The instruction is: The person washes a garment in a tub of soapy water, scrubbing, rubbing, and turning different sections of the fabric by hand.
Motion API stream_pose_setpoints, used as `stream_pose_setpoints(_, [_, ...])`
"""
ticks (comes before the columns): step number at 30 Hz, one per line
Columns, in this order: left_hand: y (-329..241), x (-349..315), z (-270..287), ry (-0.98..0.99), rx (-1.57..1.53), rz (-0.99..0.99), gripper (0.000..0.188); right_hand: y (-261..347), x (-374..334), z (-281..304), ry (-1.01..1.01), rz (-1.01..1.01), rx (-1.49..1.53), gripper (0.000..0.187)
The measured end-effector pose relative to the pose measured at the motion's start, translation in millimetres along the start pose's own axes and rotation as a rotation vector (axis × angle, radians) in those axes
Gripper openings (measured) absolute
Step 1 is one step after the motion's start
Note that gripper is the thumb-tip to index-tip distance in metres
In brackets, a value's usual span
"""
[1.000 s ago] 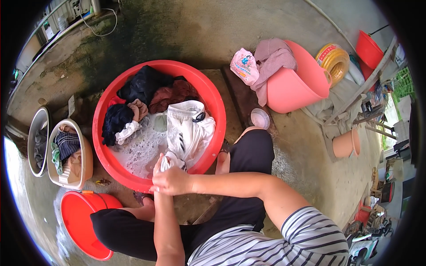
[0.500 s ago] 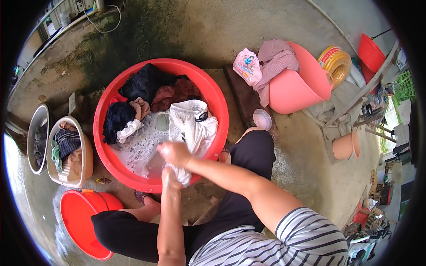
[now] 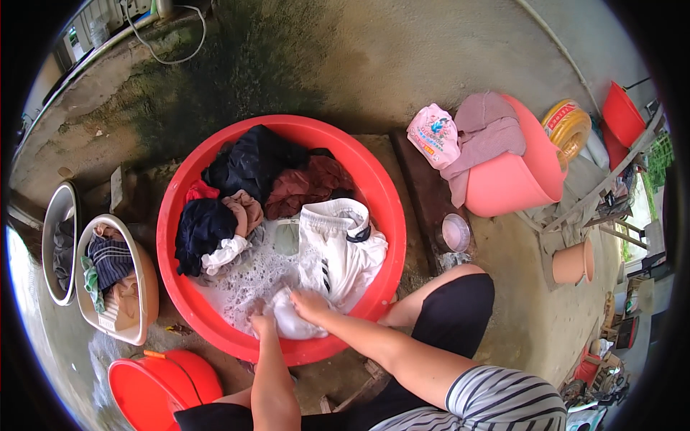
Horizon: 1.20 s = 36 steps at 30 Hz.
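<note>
White cloth (image 3: 293, 320): sited inside the red basin (image 3: 375, 183), toward six o'clock on the basin's own face, with twelve at the far rim.

Red basin: set centrally, presumably to bring the contents within reach of both hands. Loaded from nine round to one o'clock with dark and coloured clothes (image 3: 251, 161), apparently heaped there to leave foamy water (image 3: 230, 298) free toward seven.

Pink tub (image 3: 503, 188): noted outside, toward two o'clock, draped with a mauve towel (image 3: 492, 129), probably parked clear of splashes.

Red bucket (image 3: 205, 377): noted outside, toward seven o'clock, likely placed for easy reach.

Beige tub (image 3: 149, 291): noted outside, toward eight, holding striped and plain garments, presumably to separate from the basin load.

White shorts (image 3: 323, 248): laid inside, toward three to four, waistband toward twelve, apparently out of the hands' way.

White cloth, in detail: bunched, bulging toward five o'clock. Long axis apparently from eleven to five, though not firmly readable through creasing and blur. No front or leading edge discernible.

Right hand (image 3: 309, 305): closed on the cloth, fingers narrow over gathered fabric, presumably for purchase on something slippery.

Left hand (image 3: 262, 323): against the cloth's nine-o'clock side. Blurred; cannot tell whether gripping or merely pressing.
</note>
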<state>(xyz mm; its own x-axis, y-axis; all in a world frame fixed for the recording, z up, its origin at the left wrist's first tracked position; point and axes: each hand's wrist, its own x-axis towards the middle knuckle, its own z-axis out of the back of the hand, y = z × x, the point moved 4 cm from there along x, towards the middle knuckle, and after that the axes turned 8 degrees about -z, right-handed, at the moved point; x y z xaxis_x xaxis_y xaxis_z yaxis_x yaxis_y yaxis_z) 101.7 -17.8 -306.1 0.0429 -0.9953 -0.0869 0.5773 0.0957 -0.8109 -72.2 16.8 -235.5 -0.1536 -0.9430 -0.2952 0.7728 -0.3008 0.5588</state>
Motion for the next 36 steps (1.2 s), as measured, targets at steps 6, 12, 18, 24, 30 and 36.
stream_pose_setpoints(6, [-85,30,-41,0.316,0.248,0.386,0.033,-119,65,1,0.332,-0.142,0.088,0.026])
stream_pose_setpoints(12, [-72,27,-28,0.206,-1.272,0.826,0.044,16,66,18,0.366,-0.228,0.640,0.030])
stream_pose_setpoints(18, [-99,41,-23,0.959,-1.454,0.667,0.036,122,-4,79,0.009,0.290,0.551,0.013])
stream_pose_setpoints(24, [-226,21,-11,0.464,-1.347,0.643,0.025,72,67,163,-0.525,-0.030,0.320,0.019])
stream_pose_setpoints(30, [-278,28,70,-0.397,0.557,0.143,0.025,175,-4,193,-0.300,0.559,0.722,0.013])
stream_pose_setpoints(36, [-326,5,59,-0.106,-0.211,0.296,0.022,105,35,269,-0.670,0.041,0.368,0.021])
